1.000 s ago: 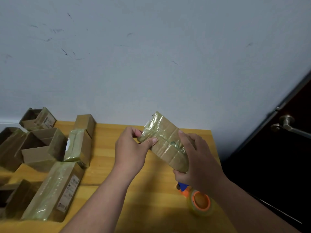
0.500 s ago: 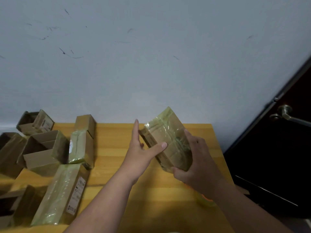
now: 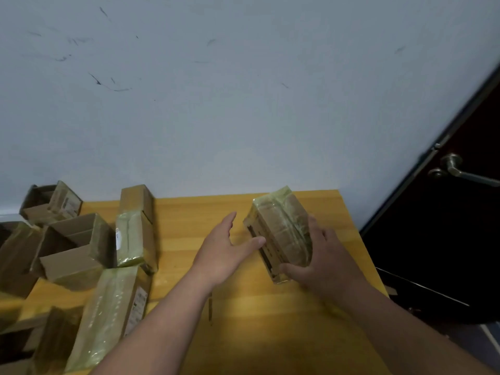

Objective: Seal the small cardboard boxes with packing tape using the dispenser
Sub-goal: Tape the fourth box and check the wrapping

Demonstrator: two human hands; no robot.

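— Taped box (image 3: 281, 234)?
— Near worktop (image 3: 270, 320) far right corner, gripped by right hand (image 3: 322, 258), fingers curled round it.
— Left hand (image 3: 224, 250)?
— Fingers straight, holding nothing, thumb tip touching box.

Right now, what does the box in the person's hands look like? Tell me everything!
The small brown cardboard box wrapped in shiny clear tape is long and closed. It sits tilted at the right of the yellow wooden table, one end pointing toward the wall. The right hand grips its near end, fingers curled round it. The left hand is open, thumb tip touching its side.
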